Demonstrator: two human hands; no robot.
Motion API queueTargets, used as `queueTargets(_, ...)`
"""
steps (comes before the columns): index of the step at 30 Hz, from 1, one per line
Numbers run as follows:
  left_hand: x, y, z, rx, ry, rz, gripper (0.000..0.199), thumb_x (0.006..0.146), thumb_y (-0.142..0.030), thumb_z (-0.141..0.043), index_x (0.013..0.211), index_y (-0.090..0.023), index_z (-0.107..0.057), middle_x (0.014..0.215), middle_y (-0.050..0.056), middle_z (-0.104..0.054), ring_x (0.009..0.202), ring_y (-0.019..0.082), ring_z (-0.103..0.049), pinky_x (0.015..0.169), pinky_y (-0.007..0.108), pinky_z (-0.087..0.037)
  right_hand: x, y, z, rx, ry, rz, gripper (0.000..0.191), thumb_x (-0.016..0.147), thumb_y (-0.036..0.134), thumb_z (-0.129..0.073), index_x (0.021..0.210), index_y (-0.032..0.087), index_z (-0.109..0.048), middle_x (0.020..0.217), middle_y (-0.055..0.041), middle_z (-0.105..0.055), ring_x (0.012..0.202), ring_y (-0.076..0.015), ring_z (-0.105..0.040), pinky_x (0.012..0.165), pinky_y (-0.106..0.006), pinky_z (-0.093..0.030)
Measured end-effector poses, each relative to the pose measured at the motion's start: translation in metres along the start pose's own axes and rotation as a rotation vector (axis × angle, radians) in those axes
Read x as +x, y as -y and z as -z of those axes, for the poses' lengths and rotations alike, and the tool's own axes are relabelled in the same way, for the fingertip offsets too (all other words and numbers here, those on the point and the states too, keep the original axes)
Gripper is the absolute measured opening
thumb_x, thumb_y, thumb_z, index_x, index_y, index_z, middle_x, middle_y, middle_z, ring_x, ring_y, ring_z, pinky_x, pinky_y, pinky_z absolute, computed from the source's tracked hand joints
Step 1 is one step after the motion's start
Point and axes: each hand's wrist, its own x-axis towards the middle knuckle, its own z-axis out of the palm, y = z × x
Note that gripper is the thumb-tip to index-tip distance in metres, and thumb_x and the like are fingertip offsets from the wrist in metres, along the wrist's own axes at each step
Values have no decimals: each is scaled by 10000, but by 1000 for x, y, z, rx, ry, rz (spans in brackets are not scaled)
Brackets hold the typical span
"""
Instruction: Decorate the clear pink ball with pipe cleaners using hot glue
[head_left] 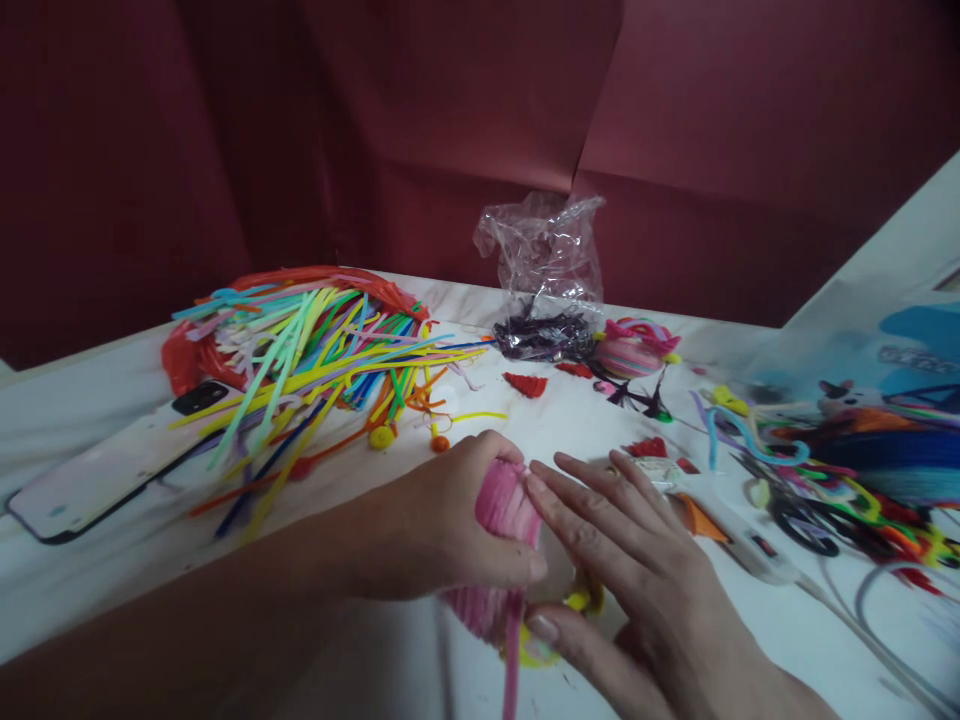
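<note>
My left hand [450, 530] is closed around a pink body wound with fuzzy pipe cleaner [508, 500], thumb across its front. A loose pink pipe cleaner end [512, 660] hangs down from it toward me. My right hand [637, 570] has its fingers stretched and spread beside the pink body. Its index fingertip is at the upper right side, and its thumb tip lies close to the hanging strand. Below the right palm, yellow pipe cleaner pieces [581, 600] show in part; the hand hides the rest.
Left: a heap of coloured pipe cleaners [315, 350] partly covers a phone [97, 470]. Behind are a clear plastic bag [551, 260] and a striped pink piece [630, 350]. Right: a hot glue gun [742, 535] with its cord, black-handled scissors [802, 525] and more pipe cleaners.
</note>
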Motion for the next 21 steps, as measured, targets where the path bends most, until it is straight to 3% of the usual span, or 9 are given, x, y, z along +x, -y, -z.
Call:
queueTargets(6,1,-6,5,-21,89,58,590,630,-301,-718,1160,-206,-478,915,-6,-616,795,180,-570,664,284,-448,1,-1,0,16,-13,-21,554,946,507,-419,1291,75,-463,1225,-154,-612,1187,-303,-523,968,-558,-366)
queueTargets(13,7,3,7,-79,166,-17,617,664,-326,-714,1207,-189,-457,1061,49,-606,910,220,-566,738,328,-462,0,-2,-1,29,-17,-39,555,975,521,-320,1294,88,-456,1219,-161,-615,1147,-319,-552,902,-575,-431)
queueTargets(18,9,7,0,-67,68,25,690,616,-335,-741,1236,-229,-458,1045,19,-610,899,219,-574,749,338,-458,1,-2,-1,20,-10,-56,609,975,564,-267,1269,77,-485,1168,-184,-638,1072,-335,-594,839,-606,-462)
queueTargets(21,10,7,-2,-117,47,37,613,626,-303,-720,1189,-231,-489,998,-1,-621,873,205,-580,738,324,-455,1,-2,-3,32,-2,-75,618,968,585,-266,1276,95,-480,1178,-177,-634,1060,-337,-604,832,-629,-469)
